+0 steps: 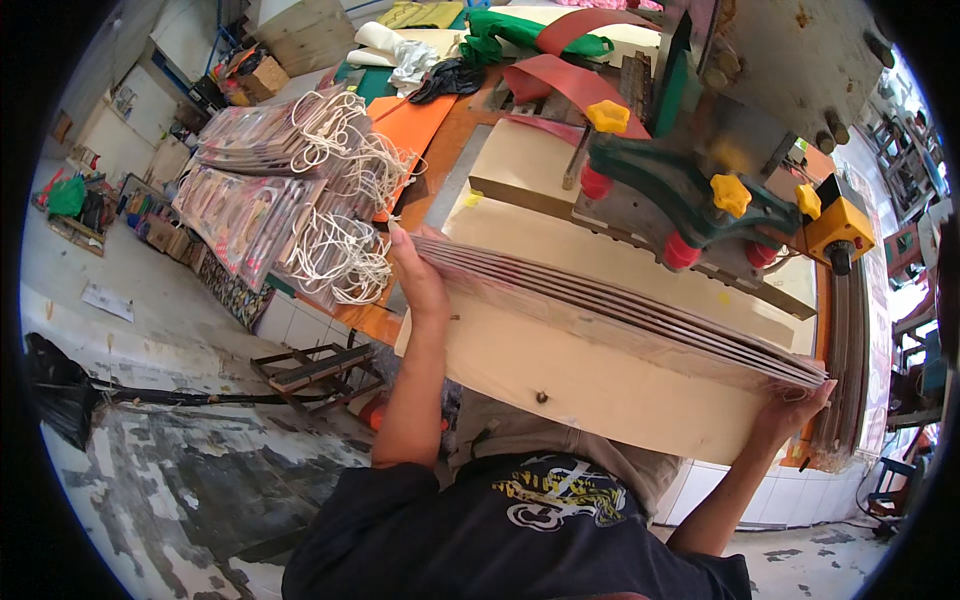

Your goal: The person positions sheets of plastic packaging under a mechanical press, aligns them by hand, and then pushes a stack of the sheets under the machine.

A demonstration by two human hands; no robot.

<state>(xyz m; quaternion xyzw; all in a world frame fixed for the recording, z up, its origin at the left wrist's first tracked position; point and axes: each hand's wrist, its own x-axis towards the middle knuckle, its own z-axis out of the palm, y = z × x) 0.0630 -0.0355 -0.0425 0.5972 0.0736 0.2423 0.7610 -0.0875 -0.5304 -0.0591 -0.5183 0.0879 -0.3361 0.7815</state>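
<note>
A stack of flat sheets is held over the wooden table, before the green machine. Its ends are pinched by the left hand and right hand, fingers pressed together.

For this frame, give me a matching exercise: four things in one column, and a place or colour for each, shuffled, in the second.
Things:
1. stack of flat sheets
2. knobs on the green machine
3. bags with white cord handles
4. black bag

Place or colour:
A. yellow
B. on the floor at far left
C. held at its ends by the left hand and right hand
D. piled at the table's left end

Pairs: 1-C, 2-A, 3-D, 4-B
</note>
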